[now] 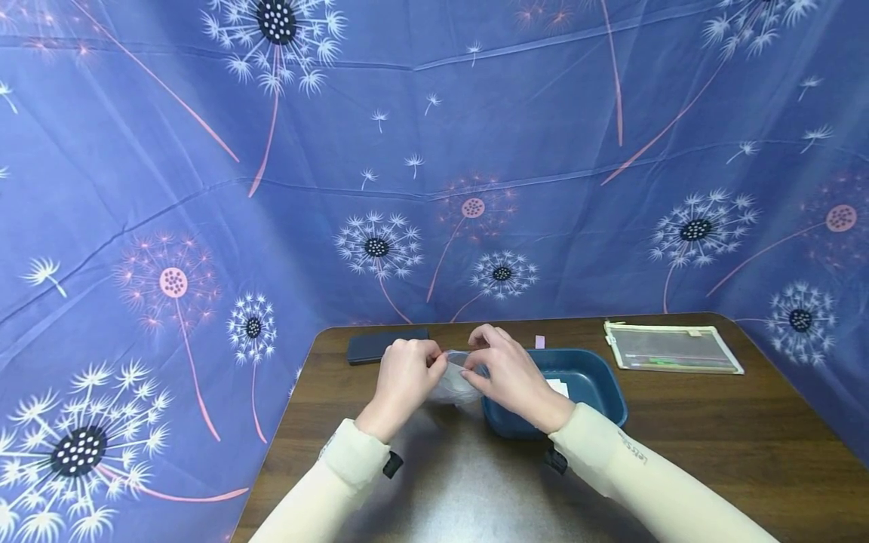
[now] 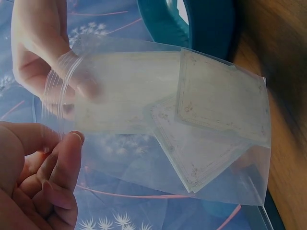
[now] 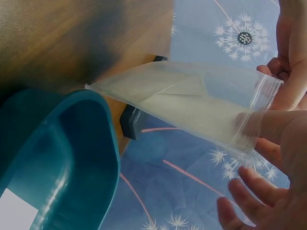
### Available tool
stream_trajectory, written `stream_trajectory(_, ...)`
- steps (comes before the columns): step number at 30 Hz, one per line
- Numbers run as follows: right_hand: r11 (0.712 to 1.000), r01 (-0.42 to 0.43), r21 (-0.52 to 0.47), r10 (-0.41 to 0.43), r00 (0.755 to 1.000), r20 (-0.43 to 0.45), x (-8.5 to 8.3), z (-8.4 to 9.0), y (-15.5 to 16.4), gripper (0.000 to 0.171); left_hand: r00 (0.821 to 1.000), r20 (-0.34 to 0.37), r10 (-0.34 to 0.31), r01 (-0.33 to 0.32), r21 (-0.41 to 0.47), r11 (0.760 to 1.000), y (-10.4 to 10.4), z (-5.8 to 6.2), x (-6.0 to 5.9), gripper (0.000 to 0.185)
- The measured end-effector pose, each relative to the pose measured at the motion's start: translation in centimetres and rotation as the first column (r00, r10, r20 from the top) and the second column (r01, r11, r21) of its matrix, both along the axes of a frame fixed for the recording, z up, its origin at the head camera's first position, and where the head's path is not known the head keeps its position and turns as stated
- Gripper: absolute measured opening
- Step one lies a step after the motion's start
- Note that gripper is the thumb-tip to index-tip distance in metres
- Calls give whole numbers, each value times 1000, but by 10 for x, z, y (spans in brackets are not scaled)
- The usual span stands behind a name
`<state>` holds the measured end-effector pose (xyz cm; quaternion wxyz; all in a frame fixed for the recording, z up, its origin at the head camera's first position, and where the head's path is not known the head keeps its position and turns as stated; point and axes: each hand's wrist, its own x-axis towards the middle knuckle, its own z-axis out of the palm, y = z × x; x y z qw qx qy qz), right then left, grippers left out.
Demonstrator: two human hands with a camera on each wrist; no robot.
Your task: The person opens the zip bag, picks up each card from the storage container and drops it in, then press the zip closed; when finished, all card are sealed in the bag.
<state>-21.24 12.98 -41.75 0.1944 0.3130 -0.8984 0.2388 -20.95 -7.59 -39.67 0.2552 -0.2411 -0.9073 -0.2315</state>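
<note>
Clear zip bag (image 2: 120,167), held by you at centre of head view. In left-wrist view, ridged zip strip (image 2: 60,112) at left, bottom edge at right. Through film you see pale cards (image 2: 220,96), faint border marks: one upper left, one overlapping at right, one tilted below. Whether zip is parted, hard to tell.

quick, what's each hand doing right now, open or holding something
Left hand: closed, pinching the clear bag by its ridged edge.
Right hand: holding the clear bag near that same edge.

partly legible "lets" lettering (image 1: 633,446), right sleeve (image 1: 641,483)
</note>
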Motion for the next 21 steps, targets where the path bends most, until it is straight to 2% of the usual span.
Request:
stream_trajectory(3, 1000, -1, 20, 0, 998, 67, -3, 1, -2, 6, 1000, 8, -1, 1, -1, 1000, 1, 1, 1, 21)
stream_trajectory(7, 999, -7, 46, -2, 983, 186, -6, 2, -8, 6, 1000, 24, -7, 7, 2, 1000, 3, 1, 1, 21)
stream_trajectory(10, 997, -8, 79, -10, 975, 224, -9, 3, -12, 8, 999, 33, -13, 13, 4, 1000, 4, 1, 1, 20)
stream_trajectory(17, 988, -32, 154, 9, 989, 146, -14, 3, -19, 12, 1000, 28, -3, 3, 4, 1000, 4, 1, 1, 19)
stream_trajectory(21, 986, -43, 162, 23, 992, 127, -13, 5, -17, 18, 1000, 18, 4, -4, 4, 1000, 3, 1, 0, 21)
